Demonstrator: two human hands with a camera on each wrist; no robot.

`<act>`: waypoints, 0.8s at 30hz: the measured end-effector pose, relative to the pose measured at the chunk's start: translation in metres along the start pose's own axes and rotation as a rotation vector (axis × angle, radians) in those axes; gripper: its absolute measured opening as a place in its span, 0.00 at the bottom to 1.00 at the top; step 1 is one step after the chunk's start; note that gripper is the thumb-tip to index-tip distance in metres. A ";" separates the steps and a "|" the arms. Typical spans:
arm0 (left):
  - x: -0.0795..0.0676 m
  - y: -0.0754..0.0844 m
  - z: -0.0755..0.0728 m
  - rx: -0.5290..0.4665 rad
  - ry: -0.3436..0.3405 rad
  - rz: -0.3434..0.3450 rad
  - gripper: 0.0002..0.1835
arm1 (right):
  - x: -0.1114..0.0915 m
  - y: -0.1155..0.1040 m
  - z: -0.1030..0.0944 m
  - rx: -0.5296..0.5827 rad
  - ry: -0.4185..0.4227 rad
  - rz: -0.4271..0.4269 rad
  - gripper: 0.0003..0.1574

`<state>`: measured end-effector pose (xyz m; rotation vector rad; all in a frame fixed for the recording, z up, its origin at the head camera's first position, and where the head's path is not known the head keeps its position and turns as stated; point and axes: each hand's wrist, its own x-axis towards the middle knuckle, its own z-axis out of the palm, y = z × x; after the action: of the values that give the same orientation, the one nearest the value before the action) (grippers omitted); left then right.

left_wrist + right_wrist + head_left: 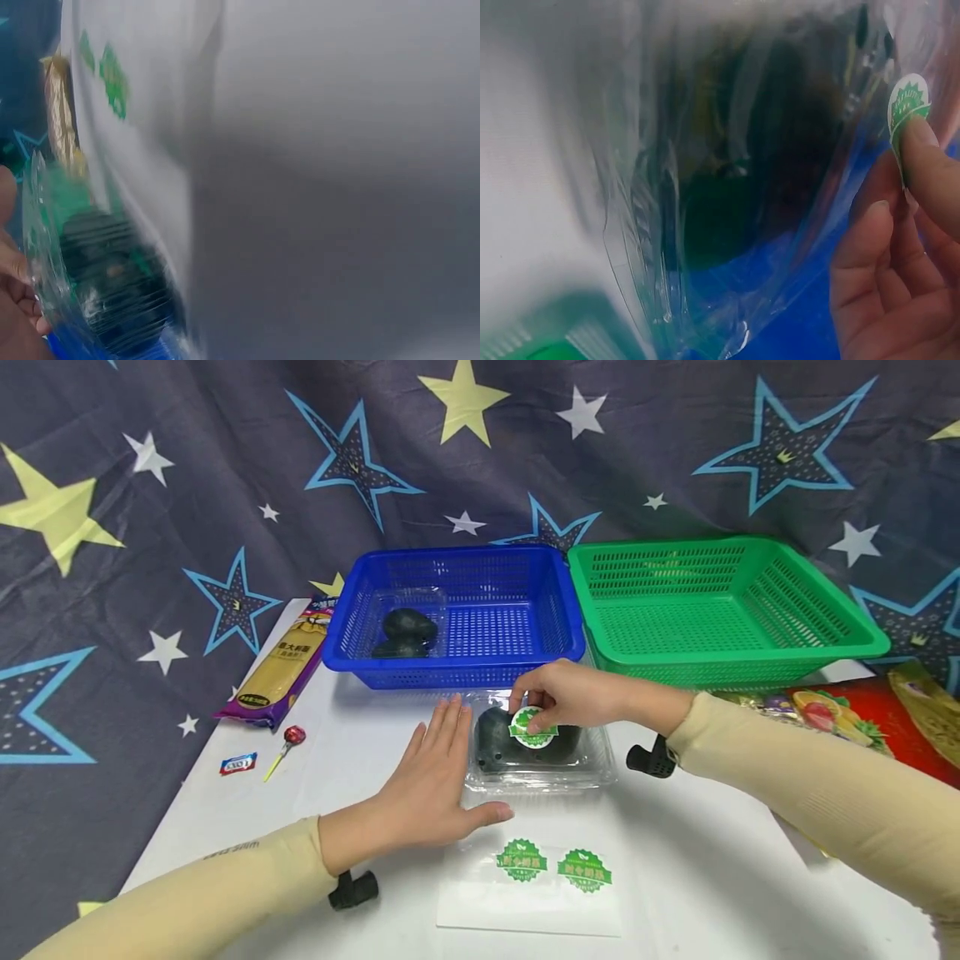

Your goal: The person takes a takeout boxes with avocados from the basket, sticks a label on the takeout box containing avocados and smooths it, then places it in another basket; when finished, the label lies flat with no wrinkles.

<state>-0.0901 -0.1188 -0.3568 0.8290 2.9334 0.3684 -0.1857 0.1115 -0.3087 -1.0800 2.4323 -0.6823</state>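
Observation:
A clear plastic box (600, 772) with its lid down stands mid-table, with dark oval fruits (491, 739) like avocados inside. Over the lid my right hand (573, 692) pinches a round green-and-white sticker (528, 739) between thumb and fingers. In the right wrist view the sticker (909, 94) curves at the thumb tip. Whether it touches the lid is hard to tell. My left hand (431, 785) lies with straight fingers along the box's left side, thumb spread towards its front. Nearer me is a white backing sheet (525, 910) with two green stickers (521, 860).
Behind the box sits a blue basket (480, 672), holding another clear box (435, 602) of dark fruit. A green basket (735, 660) stands to its right. Left lie a pasta packet (285, 664), a lollipop (294, 735) and a small candy (238, 763). A red packet (911, 718) lies right.

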 end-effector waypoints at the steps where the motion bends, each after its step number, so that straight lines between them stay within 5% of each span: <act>1: 0.005 0.001 0.000 -0.001 0.002 0.008 0.63 | 0.001 0.000 0.001 -0.004 -0.001 0.002 0.16; 8: 0.026 0.003 0.000 0.009 -0.041 0.017 0.65 | 0.003 0.003 0.005 -0.029 0.003 0.012 0.17; 24: 0.028 0.002 0.004 -0.016 -0.052 0.024 0.65 | 0.004 0.000 0.008 -0.109 0.022 -0.006 0.21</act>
<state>-0.1125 -0.1015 -0.3605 0.8595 2.8717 0.3652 -0.1837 0.1066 -0.3162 -1.1272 2.5110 -0.5719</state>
